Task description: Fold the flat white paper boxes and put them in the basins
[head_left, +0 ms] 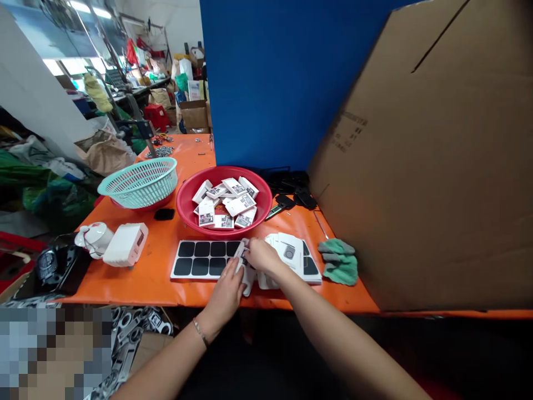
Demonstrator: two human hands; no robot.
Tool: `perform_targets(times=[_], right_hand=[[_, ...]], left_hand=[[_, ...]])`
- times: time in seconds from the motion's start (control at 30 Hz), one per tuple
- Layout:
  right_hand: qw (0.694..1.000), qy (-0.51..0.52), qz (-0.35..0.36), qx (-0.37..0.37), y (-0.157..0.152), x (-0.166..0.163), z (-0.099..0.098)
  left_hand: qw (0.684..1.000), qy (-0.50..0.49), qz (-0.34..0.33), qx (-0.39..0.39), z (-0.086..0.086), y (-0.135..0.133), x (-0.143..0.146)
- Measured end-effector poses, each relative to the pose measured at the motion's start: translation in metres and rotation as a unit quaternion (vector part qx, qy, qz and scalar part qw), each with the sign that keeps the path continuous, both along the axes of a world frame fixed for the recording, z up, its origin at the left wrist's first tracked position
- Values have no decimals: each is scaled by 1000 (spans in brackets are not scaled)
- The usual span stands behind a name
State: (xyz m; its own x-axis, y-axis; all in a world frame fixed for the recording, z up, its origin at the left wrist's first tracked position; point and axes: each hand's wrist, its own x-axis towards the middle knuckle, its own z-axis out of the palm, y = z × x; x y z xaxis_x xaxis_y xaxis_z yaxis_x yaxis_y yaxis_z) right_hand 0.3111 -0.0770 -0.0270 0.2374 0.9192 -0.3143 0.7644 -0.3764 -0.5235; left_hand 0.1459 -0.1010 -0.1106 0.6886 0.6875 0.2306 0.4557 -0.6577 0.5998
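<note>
My left hand [228, 288] is closed about the lower part of a small white carton [241, 250] held upright over the table. Curled at the carton's upper end, my right hand [264, 255] grips it there, its fingertips partly hidden. Beneath both hands lies a white sheet of black rounded-square stickers [200, 258]. To the right, white printed leaflets [289, 250] cover part of the sheets. White flat pieces, blurred, hang below my fingers. Just beyond the hands, a red basin [183, 208] holds several small printed white boxes [240, 204].
A turquoise basket [141, 183] stands at the back left. Nearer are a white box-shaped device [126, 244] and a dark flat object [164, 214]. A green glove [339, 261] lies right, beside a tall cardboard sheet [425, 166]. Black parts [295, 191] sit behind; a blue panel [283, 83] rises there.
</note>
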Motion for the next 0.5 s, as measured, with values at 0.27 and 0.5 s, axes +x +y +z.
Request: perform_targets(times=[0.27,0.5], right_hand=[[977,205,-39,35,-22,13,16],[865,488,-83,81,-59,25,40]], left_hand=[[997,-5,16,70,13,-2,-4],[978,-86,-3,192,88,29,1]])
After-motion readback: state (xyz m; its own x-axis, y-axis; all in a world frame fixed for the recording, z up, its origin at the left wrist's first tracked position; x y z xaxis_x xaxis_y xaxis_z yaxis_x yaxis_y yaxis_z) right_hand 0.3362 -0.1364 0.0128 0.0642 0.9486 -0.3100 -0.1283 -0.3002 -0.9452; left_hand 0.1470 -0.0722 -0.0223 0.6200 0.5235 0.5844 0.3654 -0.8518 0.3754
